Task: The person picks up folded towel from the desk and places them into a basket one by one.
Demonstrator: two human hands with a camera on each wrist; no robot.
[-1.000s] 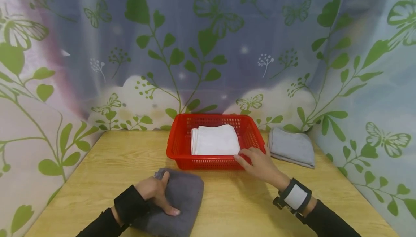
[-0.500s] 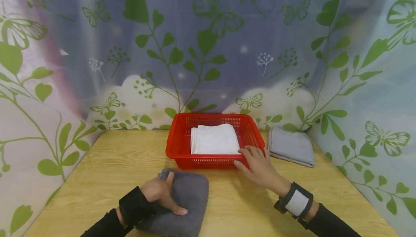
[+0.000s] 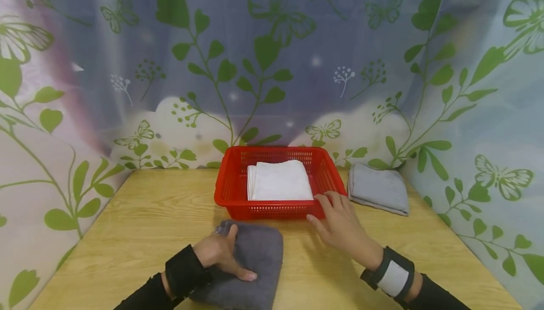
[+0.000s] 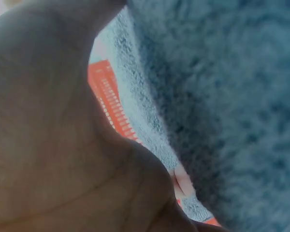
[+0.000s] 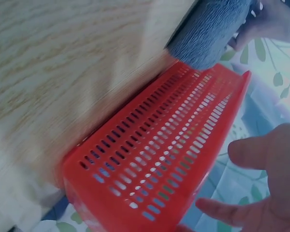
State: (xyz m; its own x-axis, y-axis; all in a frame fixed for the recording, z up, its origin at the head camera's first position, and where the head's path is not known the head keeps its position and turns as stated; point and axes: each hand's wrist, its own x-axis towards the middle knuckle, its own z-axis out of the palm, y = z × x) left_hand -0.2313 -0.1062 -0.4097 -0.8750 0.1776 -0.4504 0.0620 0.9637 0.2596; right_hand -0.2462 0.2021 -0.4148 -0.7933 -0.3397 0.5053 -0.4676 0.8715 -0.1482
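Observation:
My left hand [image 3: 222,254] grips a folded dark grey towel [image 3: 261,265] by its left side, thumb spread across the top. Close up in the left wrist view, the towel's fuzzy folds [image 4: 232,111] fill the right half beside the palm. My right hand [image 3: 343,227] is at the front right corner of a red perforated plastic basket [image 3: 272,212], its fingertips right at the rim and the thumb apart from them. Inside the basket lies a folded white cloth [image 3: 282,181]. From the right wrist, the towel's rounded edge [image 5: 210,38] shows beyond the basket's front wall [image 5: 150,154].
A folded light grey towel [image 3: 378,188] lies on the wooden table [image 3: 170,196] to the right of the basket. Behind and along both sides hangs a curtain [image 3: 272,64] printed with leaves and butterflies.
My left hand and the dark grey towel have shifted right, in front of the basket. My right hand stays by the basket's corner, with only slight finger movement.

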